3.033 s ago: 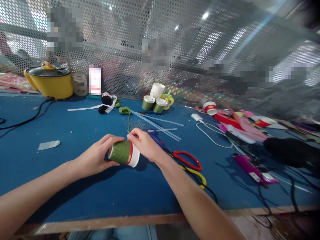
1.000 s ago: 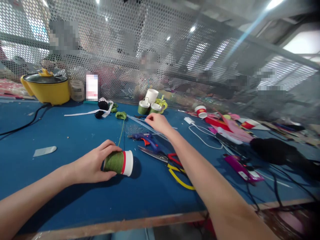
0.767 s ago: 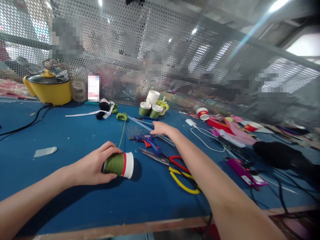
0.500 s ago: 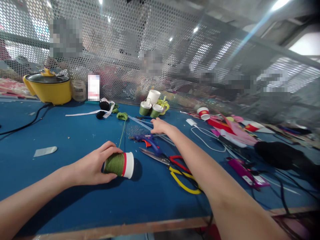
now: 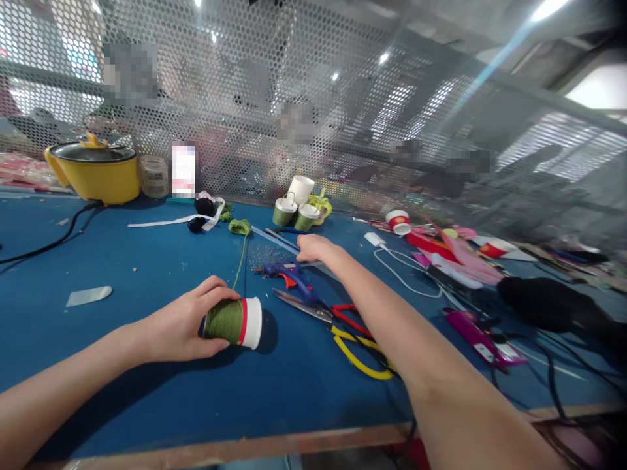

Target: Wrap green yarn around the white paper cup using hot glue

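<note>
My left hand (image 5: 179, 323) is wrapped round a paper cup (image 5: 234, 322) lying on its side on the blue table (image 5: 147, 261); the cup is wound with green yarn, with a red band and white rim showing. A green yarn strand (image 5: 240, 260) runs from it to a small yarn bundle (image 5: 239, 226). My right hand (image 5: 316, 250) reaches forward and rests on the clear glue sticks (image 5: 279, 239), fingers curled down on them, just beyond the blue glue gun (image 5: 289, 274). Red and yellow scissors (image 5: 343, 323) lie under my right forearm.
Finished yarn-wrapped cups (image 5: 298, 205) stand at the back by the perforated metal screen. A yellow pot (image 5: 93, 171) and jar (image 5: 153, 176) sit back left. Cables, a white charger (image 5: 377, 239), a purple tool (image 5: 482, 336) and paper scraps crowd the right side.
My right hand left the cup, reached forward over the glue gun and settled on the glue sticks. My left hand keeps the cup in the same spot.
</note>
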`<action>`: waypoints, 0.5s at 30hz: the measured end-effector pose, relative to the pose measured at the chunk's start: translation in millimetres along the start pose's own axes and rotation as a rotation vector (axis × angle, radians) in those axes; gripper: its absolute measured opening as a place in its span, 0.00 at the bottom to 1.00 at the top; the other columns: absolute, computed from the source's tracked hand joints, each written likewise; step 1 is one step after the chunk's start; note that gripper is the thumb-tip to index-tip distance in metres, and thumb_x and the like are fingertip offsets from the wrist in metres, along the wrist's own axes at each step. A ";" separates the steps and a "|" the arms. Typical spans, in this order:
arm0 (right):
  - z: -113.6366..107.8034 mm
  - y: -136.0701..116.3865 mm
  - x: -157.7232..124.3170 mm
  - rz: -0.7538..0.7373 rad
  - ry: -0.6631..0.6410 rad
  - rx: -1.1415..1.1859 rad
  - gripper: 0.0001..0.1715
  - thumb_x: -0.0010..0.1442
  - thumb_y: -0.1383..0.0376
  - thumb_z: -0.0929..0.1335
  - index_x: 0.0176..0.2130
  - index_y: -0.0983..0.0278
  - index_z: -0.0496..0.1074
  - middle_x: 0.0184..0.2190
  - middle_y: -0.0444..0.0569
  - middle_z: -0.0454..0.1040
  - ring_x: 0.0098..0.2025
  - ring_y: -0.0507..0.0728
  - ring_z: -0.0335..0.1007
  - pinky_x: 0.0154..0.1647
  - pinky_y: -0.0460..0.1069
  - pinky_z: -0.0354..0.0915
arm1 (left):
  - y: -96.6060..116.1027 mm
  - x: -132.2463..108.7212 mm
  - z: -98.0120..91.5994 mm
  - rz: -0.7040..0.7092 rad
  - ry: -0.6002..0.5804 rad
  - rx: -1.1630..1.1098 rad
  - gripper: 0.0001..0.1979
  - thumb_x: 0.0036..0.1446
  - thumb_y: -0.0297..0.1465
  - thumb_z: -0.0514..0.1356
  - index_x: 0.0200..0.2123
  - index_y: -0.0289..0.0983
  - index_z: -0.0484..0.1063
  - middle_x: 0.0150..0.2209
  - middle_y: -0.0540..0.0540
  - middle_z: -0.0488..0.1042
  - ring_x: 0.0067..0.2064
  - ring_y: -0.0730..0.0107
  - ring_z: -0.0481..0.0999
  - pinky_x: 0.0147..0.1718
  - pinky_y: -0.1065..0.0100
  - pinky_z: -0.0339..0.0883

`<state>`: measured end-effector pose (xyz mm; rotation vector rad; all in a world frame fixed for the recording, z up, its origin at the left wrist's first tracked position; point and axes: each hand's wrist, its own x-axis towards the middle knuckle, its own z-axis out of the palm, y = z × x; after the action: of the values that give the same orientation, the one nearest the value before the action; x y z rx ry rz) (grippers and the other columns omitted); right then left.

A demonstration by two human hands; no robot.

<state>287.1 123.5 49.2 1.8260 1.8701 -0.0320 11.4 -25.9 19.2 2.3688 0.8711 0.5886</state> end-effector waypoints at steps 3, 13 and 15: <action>4.5 2.3 1.3 0.025 0.011 -0.007 0.18 0.61 0.61 0.64 0.50 0.65 0.65 0.48 0.52 0.67 0.45 0.57 0.68 0.43 0.56 0.67 | -0.9 0.0 0.0 0.003 -0.001 0.002 0.25 0.47 0.28 0.60 0.50 0.39 0.59 0.47 0.44 0.62 0.46 0.61 0.69 0.46 0.62 0.66; 11.2 15.2 -3.6 0.013 0.042 0.003 0.18 0.61 0.61 0.64 0.50 0.64 0.65 0.49 0.52 0.67 0.45 0.57 0.68 0.43 0.56 0.67 | -0.2 0.5 0.2 -0.014 -0.007 -0.006 0.25 0.47 0.28 0.60 0.50 0.39 0.59 0.47 0.44 0.62 0.46 0.62 0.69 0.46 0.61 0.67; 10.5 16.1 -2.9 0.016 0.039 0.013 0.18 0.61 0.61 0.64 0.50 0.65 0.65 0.49 0.52 0.67 0.45 0.57 0.68 0.43 0.56 0.67 | -0.6 0.6 0.5 -0.017 -0.009 -0.006 0.25 0.48 0.29 0.60 0.50 0.39 0.59 0.47 0.44 0.62 0.45 0.62 0.69 0.45 0.61 0.67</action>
<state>305.7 118.4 46.7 1.8632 1.8854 -0.0032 11.8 -25.2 18.5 2.3543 0.8836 0.5724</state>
